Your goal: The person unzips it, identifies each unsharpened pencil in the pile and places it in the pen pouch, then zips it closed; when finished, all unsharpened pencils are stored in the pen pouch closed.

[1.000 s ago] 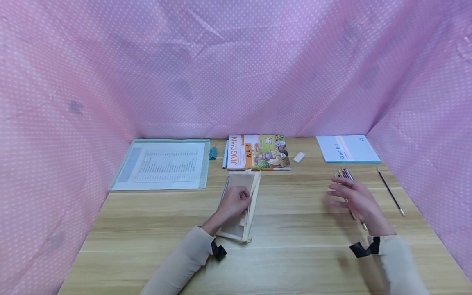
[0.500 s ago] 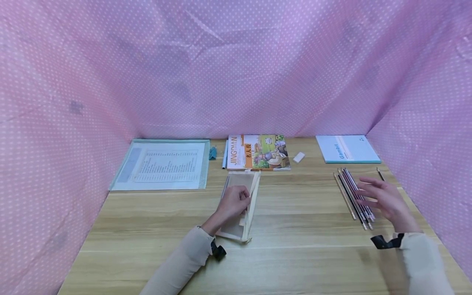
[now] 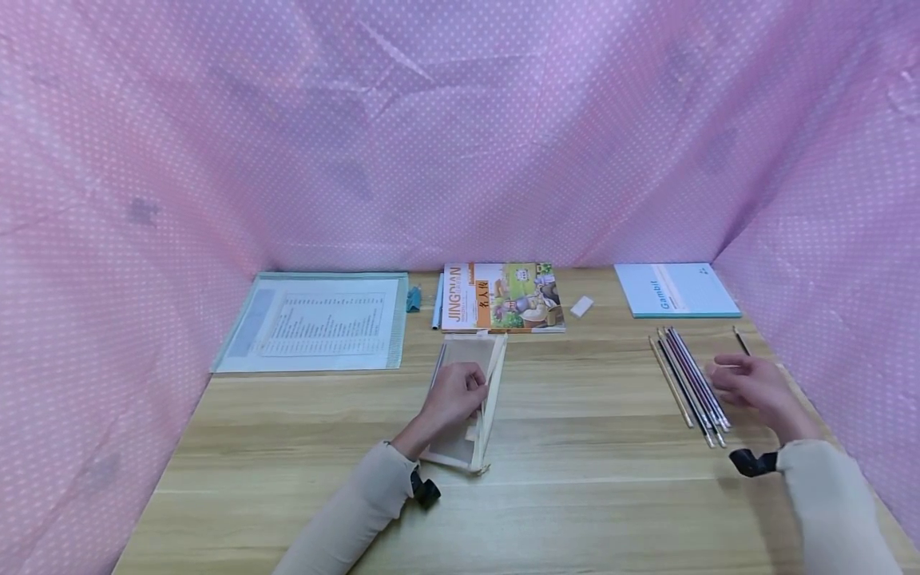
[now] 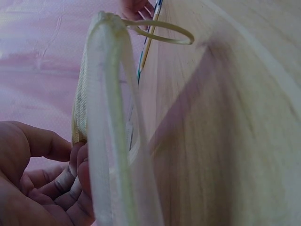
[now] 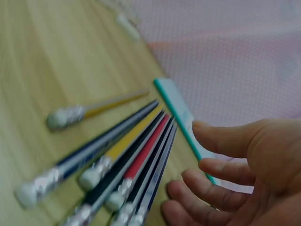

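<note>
My left hand [image 3: 454,393] pinches the edge of a pale mesh zip pouch [image 3: 467,349] at the middle of the table. The left wrist view shows the pouch side [image 4: 101,122] standing up, its thumb and fingertips at the zip band, with a cord loop [image 4: 174,33] at the end. My right hand [image 3: 758,391] hovers just right of a bundle of several pencils [image 3: 693,391], fingers loosely bent and holding nothing. A single dark pencil [image 3: 741,341] is mostly hidden behind that hand. The right wrist view shows the pencils' white eraser ends [image 5: 90,178] fanned out.
Along the back lie a mesh document folder [image 3: 309,363] with a printed sheet, a small blue object [image 3: 414,299], an illustrated book [image 3: 503,299], a white eraser [image 3: 582,306] and a light-blue Gambit booklet [image 3: 676,291]. A pink dotted cloth [image 3: 460,160] encloses the table's back and sides.
My right hand has moved right, from over the pencil bundle to beside it, uncovering the bundle and covering most of the single pencil. Its fingers have drawn in slightly. The left hand stays put.
</note>
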Available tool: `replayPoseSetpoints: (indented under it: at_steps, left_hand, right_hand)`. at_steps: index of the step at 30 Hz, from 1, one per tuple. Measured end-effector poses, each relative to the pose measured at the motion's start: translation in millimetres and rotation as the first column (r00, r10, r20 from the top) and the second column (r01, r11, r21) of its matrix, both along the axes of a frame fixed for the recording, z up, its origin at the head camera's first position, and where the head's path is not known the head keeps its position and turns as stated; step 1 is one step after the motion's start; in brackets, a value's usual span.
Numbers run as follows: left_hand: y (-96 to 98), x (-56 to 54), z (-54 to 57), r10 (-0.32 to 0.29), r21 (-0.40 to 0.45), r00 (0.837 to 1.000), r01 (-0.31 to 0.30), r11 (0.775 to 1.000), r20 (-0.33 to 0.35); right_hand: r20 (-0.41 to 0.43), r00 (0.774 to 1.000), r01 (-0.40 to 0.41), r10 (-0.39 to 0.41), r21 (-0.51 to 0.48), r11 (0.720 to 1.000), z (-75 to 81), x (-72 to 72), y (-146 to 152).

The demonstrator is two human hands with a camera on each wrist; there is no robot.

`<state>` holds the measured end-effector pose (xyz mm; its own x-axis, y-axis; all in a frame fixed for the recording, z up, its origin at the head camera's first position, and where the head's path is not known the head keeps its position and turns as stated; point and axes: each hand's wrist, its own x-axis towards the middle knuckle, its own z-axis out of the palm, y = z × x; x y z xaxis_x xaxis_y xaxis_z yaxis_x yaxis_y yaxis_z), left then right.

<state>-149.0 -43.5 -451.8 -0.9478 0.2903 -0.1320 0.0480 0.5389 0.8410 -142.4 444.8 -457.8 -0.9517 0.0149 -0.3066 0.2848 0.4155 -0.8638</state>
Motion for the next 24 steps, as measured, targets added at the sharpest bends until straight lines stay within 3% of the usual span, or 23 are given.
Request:
replayPoseSetpoints:
  at_steps: [2, 6, 11, 15, 17, 20, 24]
  left_hand:
    - [0.2, 0.4, -1.6, 0.000, 0.004, 1.000, 0.000, 1.000, -0.002]
    - [0.3, 1.1, -4.7, -0.002, 0.009, 1.000, 0.002, 1.000, -0.014]
    - [0.4, 1.6, -6.6, -0.006, 0.017, 1.000, 0.007, 1.000, -0.027]
    - [0.0, 1.7, -8.2, -0.010, 0.026, 0.998, 0.011, 1.000, -0.063]
    - [-0.1, 1.8, -9.0, -0.012, 0.030, 0.996, 0.014, 0.999, -0.087]
    - [-0.4, 1.9, -10.0, -0.014, 0.039, 0.994, 0.018, 0.999, -0.111]
    - [-0.5, 2.0, -10.1, -0.014, 0.036, 0.995, 0.018, 0.999, -0.099]
  right_hand:
    - [0.001, 1.000, -0.013, 0.013, 0.125, 0.992, -5.5, -2.1, 3.1]
    - [-0.005, 1.000, -0.027, 0.029, 0.266, 0.964, -12.7, -4.1, 7.1]
    - [-0.027, 0.998, -0.040, 0.057, 0.417, 0.908, -16.2, -4.7, 6.7]
    - [-0.073, 0.995, -0.027, 0.072, 0.485, 0.874, -17.1, -5.0, 6.3]
    - [-0.092, 0.993, -0.015, 0.068, 0.483, 0.876, -17.8, -5.0, 6.8]
    - [-0.095, 0.994, -0.005, 0.051, 0.434, 0.901, -19.1, -4.8, 7.7]
    - [-0.086, 0.996, -0.003, 0.039, 0.381, 0.925, -20.8, -4.4, 9.2]
